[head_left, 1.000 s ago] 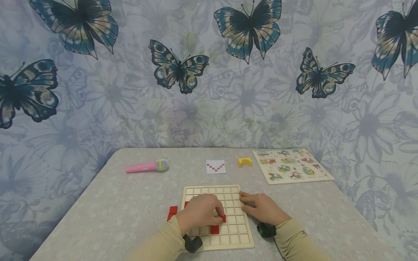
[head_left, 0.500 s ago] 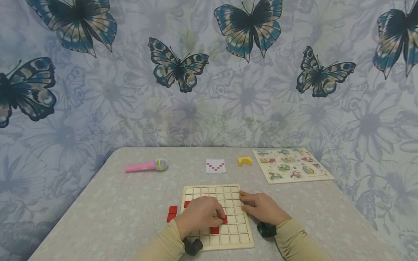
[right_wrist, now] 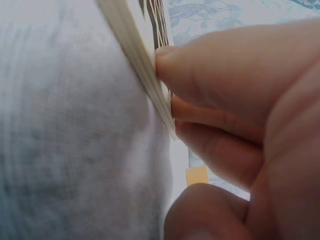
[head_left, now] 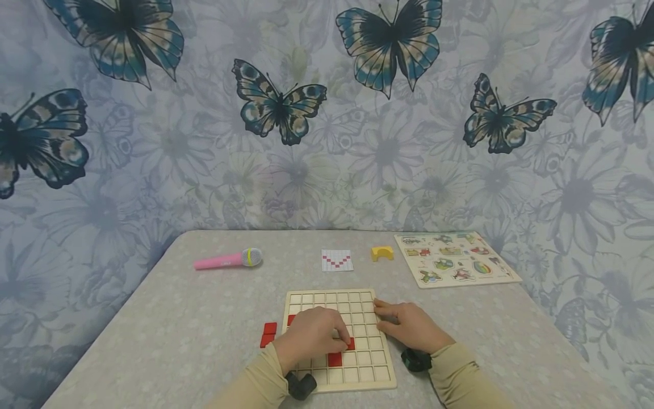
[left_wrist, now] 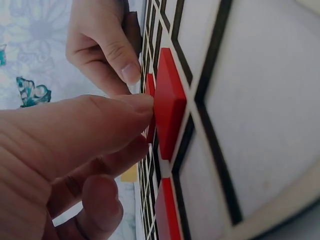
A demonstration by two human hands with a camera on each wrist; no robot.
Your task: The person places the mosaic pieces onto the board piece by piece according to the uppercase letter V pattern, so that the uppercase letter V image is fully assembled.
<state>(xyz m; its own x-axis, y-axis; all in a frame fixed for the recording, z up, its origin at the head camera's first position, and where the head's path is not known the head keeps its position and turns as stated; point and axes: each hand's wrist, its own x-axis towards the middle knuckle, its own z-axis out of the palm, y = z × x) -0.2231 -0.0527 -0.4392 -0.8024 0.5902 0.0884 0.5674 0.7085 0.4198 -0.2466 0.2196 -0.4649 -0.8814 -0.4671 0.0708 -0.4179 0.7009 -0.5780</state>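
My left hand [head_left: 314,332] bends over the wooden grid board [head_left: 375,358], pinching a red square tile [head_left: 351,343] between thumb and index finger. That tile lies at the grid's surface; the thumb partly hides it in the left wrist view. Nearer to me sits another red tile [head_left: 335,359] in a cell, and a further red tile [head_left: 290,320] shows at the board's left side. The hand covers part of the grid. My right hand [head_left: 411,326] rests against the board's right edge [right_wrist: 142,70], fingers extended, thumb touching the rim.
Two loose red tiles [head_left: 268,335] lie left of the board. Farther back are a pink toy microphone [head_left: 227,261], a pattern card [head_left: 337,261], a yellow arch block [head_left: 382,253] and a picture puzzle board [head_left: 457,261]. A butterfly-patterned wall [head_left: 327,187] stands behind the table.
The left hand has shifted very slightly, and more of the red tile shows at its fingertips than a second ago. The right hand stays at the board's edge.
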